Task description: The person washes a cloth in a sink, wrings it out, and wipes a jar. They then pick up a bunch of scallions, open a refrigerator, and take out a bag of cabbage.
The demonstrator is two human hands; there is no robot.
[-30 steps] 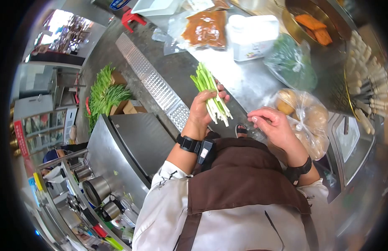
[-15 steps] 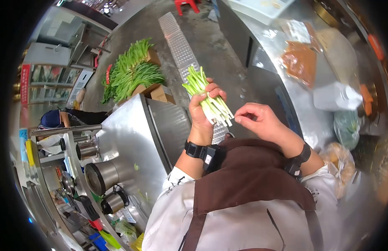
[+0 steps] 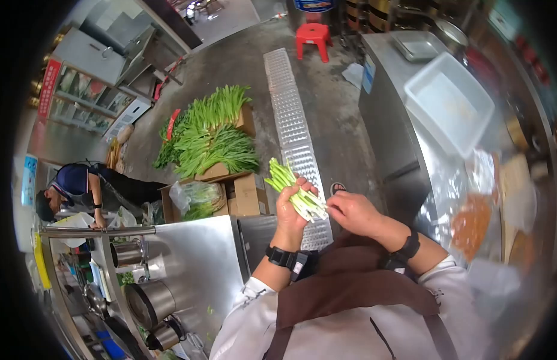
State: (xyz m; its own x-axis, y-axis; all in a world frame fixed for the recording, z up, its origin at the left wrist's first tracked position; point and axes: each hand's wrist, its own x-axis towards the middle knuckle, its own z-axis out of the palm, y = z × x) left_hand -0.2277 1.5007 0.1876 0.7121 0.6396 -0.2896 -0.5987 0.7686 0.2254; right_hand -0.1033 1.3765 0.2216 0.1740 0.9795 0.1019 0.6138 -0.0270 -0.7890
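Observation:
A bunch of cut green-and-white stalks is clasped in my left hand, green ends up and to the left, white ends down and to the right. My right hand is beside the white ends, with thumb and forefinger pinched together at them. Whatever those fingertips hold is too small to make out. Both hands are in front of my brown apron, above the floor.
Steel counter with pots lies left; leafy greens and cardboard boxes are beyond. Another person bends at far left. Right counter holds a white tray. A red stool stands ahead.
My view has tilted up, showing more of the floor, the stool and the other person. My right fingers have closed and come to the white ends of the stalks.

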